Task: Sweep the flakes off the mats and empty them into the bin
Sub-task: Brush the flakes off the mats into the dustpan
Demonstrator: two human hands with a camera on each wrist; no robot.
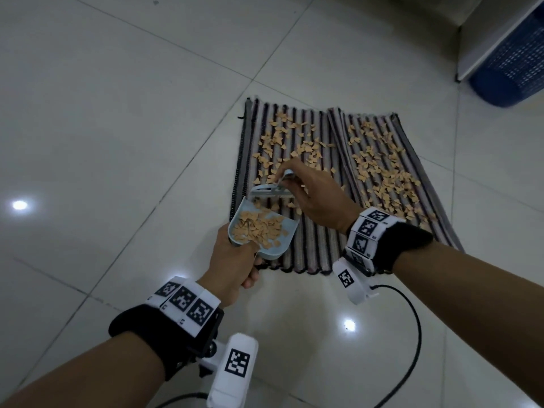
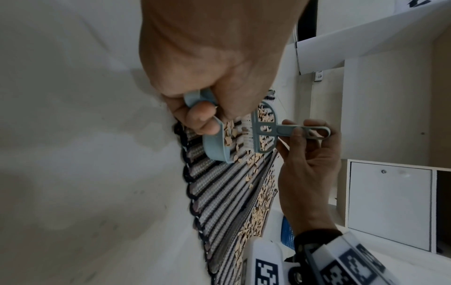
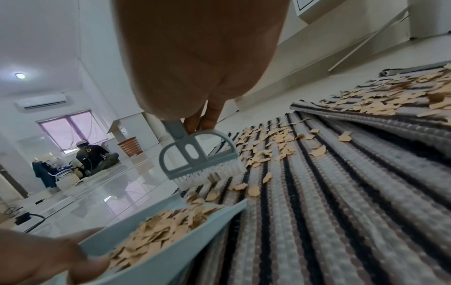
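Two striped mats (image 1: 318, 248) (image 3: 341, 202) lie side by side on the tiled floor, both strewn with tan flakes (image 1: 297, 142) (image 3: 273, 142). My left hand (image 1: 235, 266) (image 2: 202, 108) grips the handle of a light blue dustpan (image 1: 259, 231) (image 3: 156, 248) holding a heap of flakes, its lip on the left mat's near part. My right hand (image 1: 312, 195) (image 2: 307, 154) pinches the handle of a small blue brush (image 1: 272, 191) (image 2: 263, 133) (image 3: 195, 158). The white bristles touch the mat just beyond the pan's lip.
A blue mesh bin (image 1: 512, 63) stands at the far right beside a white cabinet (image 1: 494, 30). A black cable (image 1: 412, 325) runs over the floor by my right forearm. In the right wrist view a person (image 3: 95, 154) sits far off near a brown basket (image 3: 130, 146).
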